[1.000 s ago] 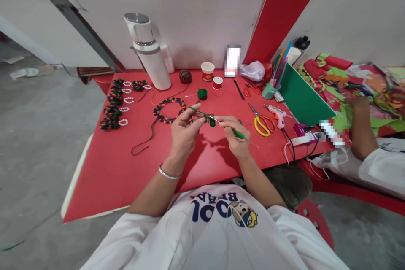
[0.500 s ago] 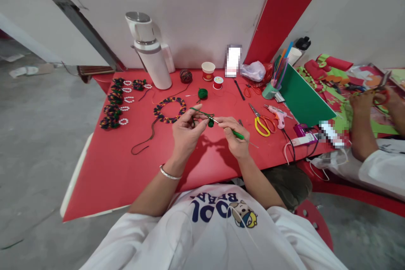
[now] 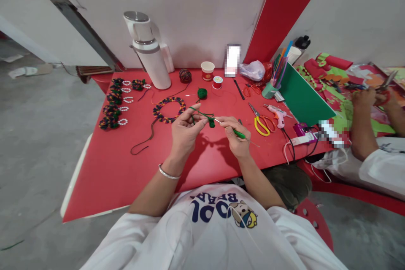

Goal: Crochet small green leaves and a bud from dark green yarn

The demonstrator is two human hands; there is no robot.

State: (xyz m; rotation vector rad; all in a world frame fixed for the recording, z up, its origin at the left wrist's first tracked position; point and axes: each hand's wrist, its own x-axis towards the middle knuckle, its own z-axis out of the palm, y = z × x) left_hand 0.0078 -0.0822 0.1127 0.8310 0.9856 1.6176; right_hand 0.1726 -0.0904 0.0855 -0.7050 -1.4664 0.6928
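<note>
Above the red table (image 3: pixel 104 177), my left hand (image 3: pixel 185 133) pinches a small green crochet piece (image 3: pixel 211 122) and its green yarn strand, which runs over the fingers toward a green yarn ball (image 3: pixel 202 93). My right hand (image 3: pixel 236 135) is closed on a green-handled crochet hook (image 3: pixel 238 133), its metal tip at the crochet piece. The two hands are close together, a little above the table top.
A colourful crochet ring (image 3: pixel 169 109), finished beaded pieces (image 3: pixel 114 105), a white thermos (image 3: pixel 148 52), a dark yarn ball (image 3: pixel 185 75), paper cup (image 3: pixel 207 70), yellow scissors (image 3: pixel 261 123) and pink glue gun (image 3: pixel 277 114) lie around. Another person's hands (image 3: pixel 367 101) work with paper on the right.
My hands have barely shifted while working the hook at the green piece. The other person's hands on the right rose and now hold scissors.
</note>
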